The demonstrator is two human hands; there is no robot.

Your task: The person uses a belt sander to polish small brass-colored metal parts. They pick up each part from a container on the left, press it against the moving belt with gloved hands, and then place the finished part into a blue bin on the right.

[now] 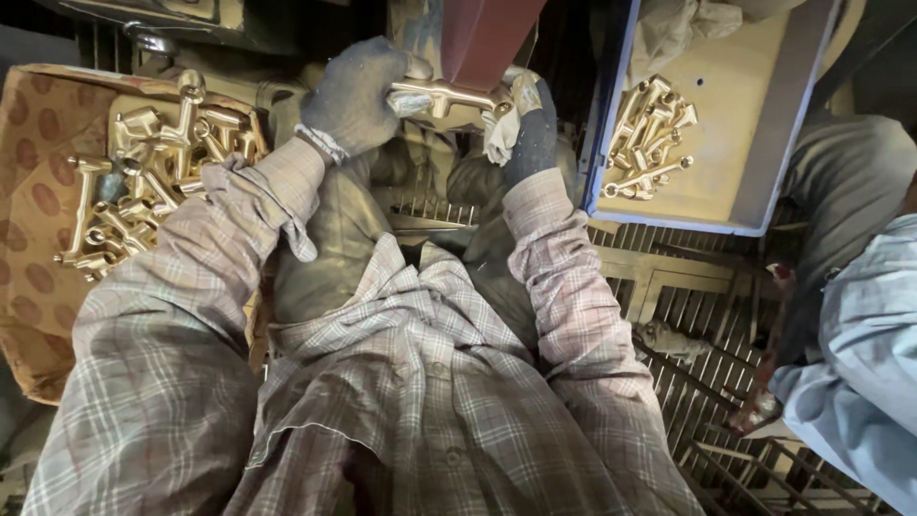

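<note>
On your left sits a brown cardboard box with round spots [38,191], and a heap of shiny gold-coloured metal tap parts [143,182] fills it up to its right edge. It lies close by your left elbow, so I think it is there for an easy reach.

Your left hand in its dark grey knitted glove [355,96] is curled shut over the left end of one long gold-coloured metal tap piece [444,97]. Your right hand in a dark glove with a pale rag [525,119] is shut on the other end. So the piece lies flat between your two hands — one hand at each end, touching it. It looks held this way to keep it steady.

The top of the piece is pressed against a dark red sanding belt [487,38] that comes down from the top edge of the view. Two hands likely help you push evenly.

On your right is a flat tray with a blue rim [600,143]. A small pile of bright gold-coloured tap parts [651,139] lies near its left edge, well apart from your hands.

Far right, another person's grey-blue sleeve [869,354] shows — not yours.
</note>
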